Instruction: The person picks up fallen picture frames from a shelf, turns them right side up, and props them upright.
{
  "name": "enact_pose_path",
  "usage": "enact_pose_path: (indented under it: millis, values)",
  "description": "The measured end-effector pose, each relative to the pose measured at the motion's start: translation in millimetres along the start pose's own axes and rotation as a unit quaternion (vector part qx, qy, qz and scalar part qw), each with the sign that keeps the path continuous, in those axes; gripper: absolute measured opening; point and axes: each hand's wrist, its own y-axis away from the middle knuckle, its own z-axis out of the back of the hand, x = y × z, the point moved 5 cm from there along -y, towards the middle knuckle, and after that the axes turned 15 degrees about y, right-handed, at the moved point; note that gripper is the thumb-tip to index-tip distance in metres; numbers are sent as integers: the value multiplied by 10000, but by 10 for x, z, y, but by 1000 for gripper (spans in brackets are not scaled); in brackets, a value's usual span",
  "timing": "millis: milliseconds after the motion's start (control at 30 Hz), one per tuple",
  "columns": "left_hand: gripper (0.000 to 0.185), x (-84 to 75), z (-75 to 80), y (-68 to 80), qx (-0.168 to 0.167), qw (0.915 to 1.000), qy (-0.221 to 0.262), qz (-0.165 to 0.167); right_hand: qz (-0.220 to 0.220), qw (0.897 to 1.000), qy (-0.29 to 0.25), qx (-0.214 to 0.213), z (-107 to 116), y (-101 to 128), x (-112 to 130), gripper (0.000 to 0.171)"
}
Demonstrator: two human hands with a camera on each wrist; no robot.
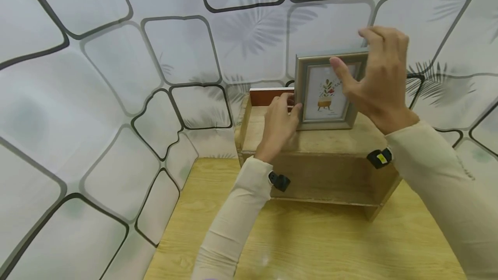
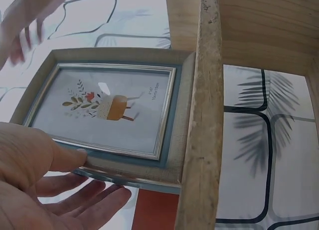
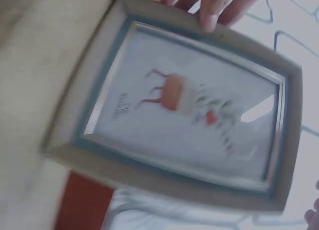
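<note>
A picture frame [image 1: 327, 90] with a silver-beige border and a potted-plant print stands upright on the top board of a small wooden shelf [image 1: 323, 144]. My left hand [image 1: 278, 122] holds its left edge. In the left wrist view the thumb of that left hand [image 2: 30, 165] lies on the border, its fingers along the edge and partly behind it. My right hand [image 1: 383, 70] is raised at the frame's upper right corner, thumb and fingers spread apart, overlapping the frame in the head view. In the right wrist view the picture frame [image 3: 189, 103] is somewhat blurred.
A reddish-brown panel [image 1: 268, 97] is at the back left of the shelf top. The shelf has an open compartment below and stands on a yellowish wood-grain surface [image 1: 218, 228]. Patterned white walls [image 1: 249, 46] rise behind and to the left.
</note>
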Motion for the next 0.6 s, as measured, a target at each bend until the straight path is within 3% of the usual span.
enact_pose_path:
  millis: [100,200,267,600]
  values:
    - [30,8,7,-7,36,9998,180,36,419,9946,355,881,-133,-104,186,81]
    - [29,22,14,0,110,9990,393,163,484,9784,810,1837,-286,-129,300,86]
    - [28,29,16,9,166,9987,439,221,443,9689,1034,2204,-353,-124,340,88]
    - [33,10,23,46,336,9993,148,2,217,9585,1127,2608,-391,-123,409,106]
